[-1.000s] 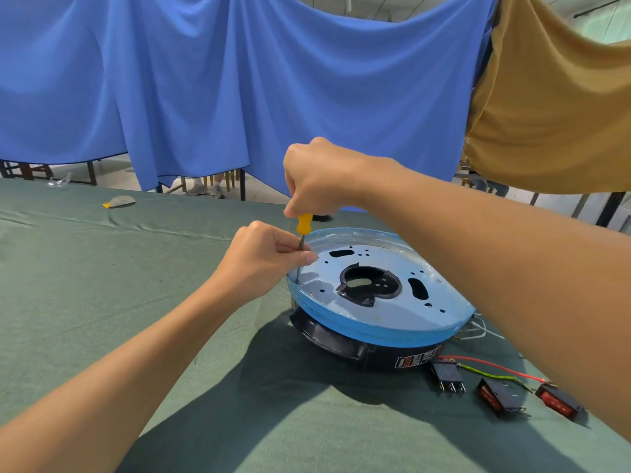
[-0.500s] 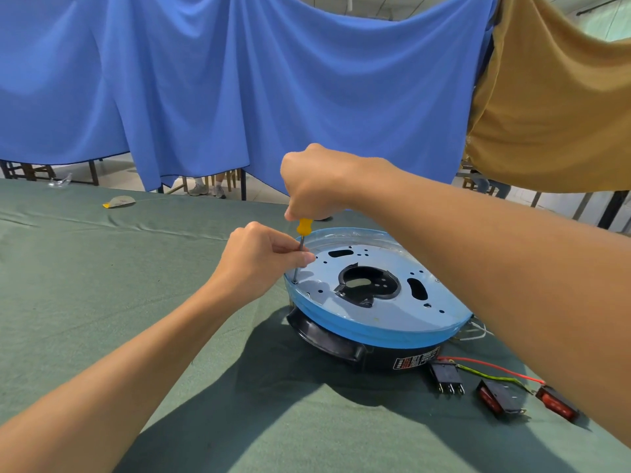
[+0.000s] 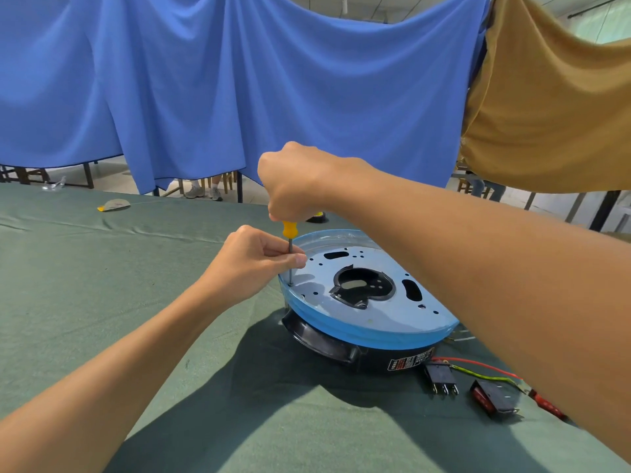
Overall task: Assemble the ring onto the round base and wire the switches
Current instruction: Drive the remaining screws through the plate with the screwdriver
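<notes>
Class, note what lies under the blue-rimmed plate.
The black round base sits under the blue-rimmed plate; only its side and label show. Its top is covered, except dark parts seen through the centre hole.

Frame centre: right hand (image 3: 297, 180) grips yellow-handled screwdriver (image 3: 290, 247) upright; left hand (image 3: 254, 264) pinches shaft. Tip on round blue-rimmed metal ring (image 3: 358, 302) atop black base (image 3: 327, 343). Lower right: black rocker switches (image 3: 467, 387), wired.

The ring (image 3: 368, 332) sits on the round base (image 3: 327, 346), switches (image 3: 440, 377) lying on the table (image 3: 102, 302) right of it.
</notes>
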